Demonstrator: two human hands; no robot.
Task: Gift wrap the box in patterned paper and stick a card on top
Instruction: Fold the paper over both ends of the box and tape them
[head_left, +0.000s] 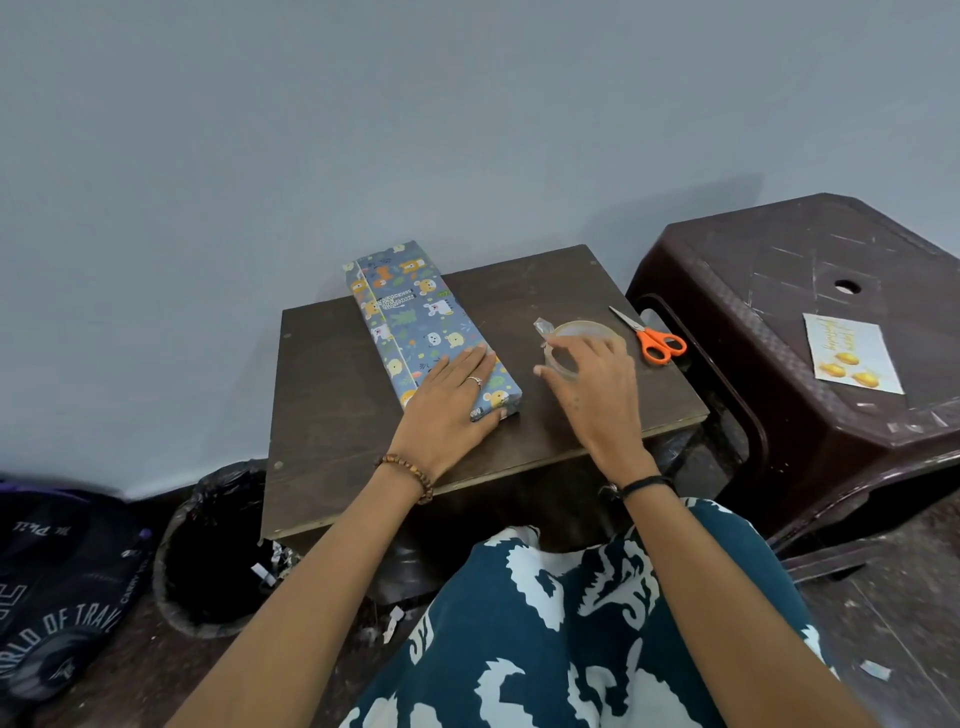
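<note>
A long box wrapped in blue paper with cartoon animals (415, 317) lies on the small dark wooden table (332, 395), running from the far wall toward me. My left hand (451, 402) rests flat on its near end, fingers spread. My right hand (592, 384) is over a roll of clear tape (582, 335) to the right of the box, fingers curled around the roll's near rim. A loose tape end sticks up at the roll's left. A greeting card (852, 358) with yellow shapes lies on the brown plastic stool.
Orange-handled scissors (655, 338) lie at the table's right edge. The brown plastic stool (769, 291) stands close on the right. A black-lined bin (208, 551) sits left of the table, and a dark bag (57, 582) lies at the far left. A grey wall is behind.
</note>
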